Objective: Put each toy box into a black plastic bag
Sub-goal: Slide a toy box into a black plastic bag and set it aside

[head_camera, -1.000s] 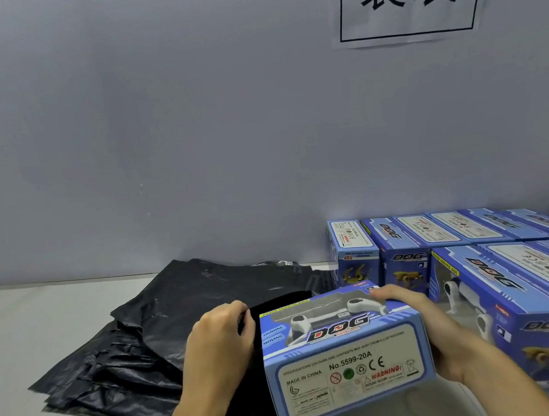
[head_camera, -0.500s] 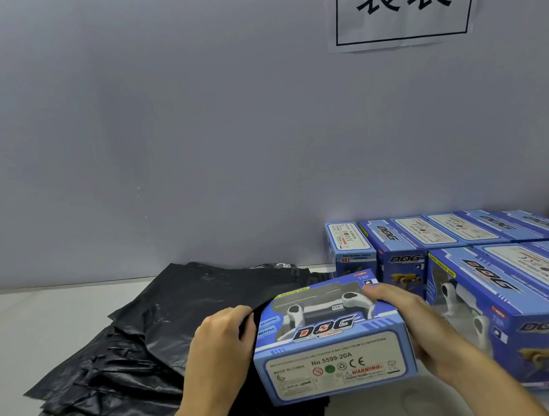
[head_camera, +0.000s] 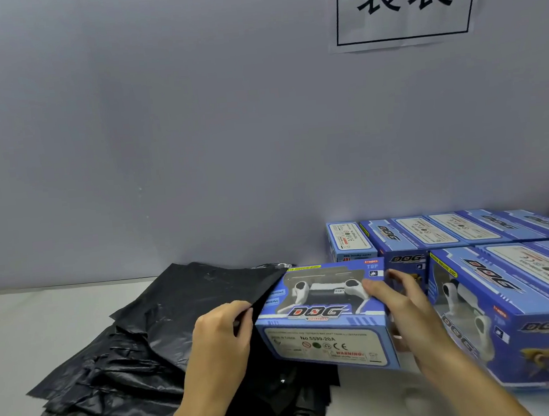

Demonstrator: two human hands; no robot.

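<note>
Head view: your right hand (head_camera: 398, 309) grips the box (head_camera: 326, 319), fingers curled round its right end. Your left hand (head_camera: 223, 338) pinches the bag (head_camera: 188, 301) edge just left of it.

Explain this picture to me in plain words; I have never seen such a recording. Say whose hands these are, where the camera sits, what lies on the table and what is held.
There is no machine: a person wears a camera on the head, looking forward and down at the hands. The left hand pinches the edge of a black plastic bag atop a pile of such bags. The right hand grips a blue toy box marked DOG, its left end at the bag's opening. More blue boxes stand on the pale table at the right. A paper sign hangs on the wall.
</note>
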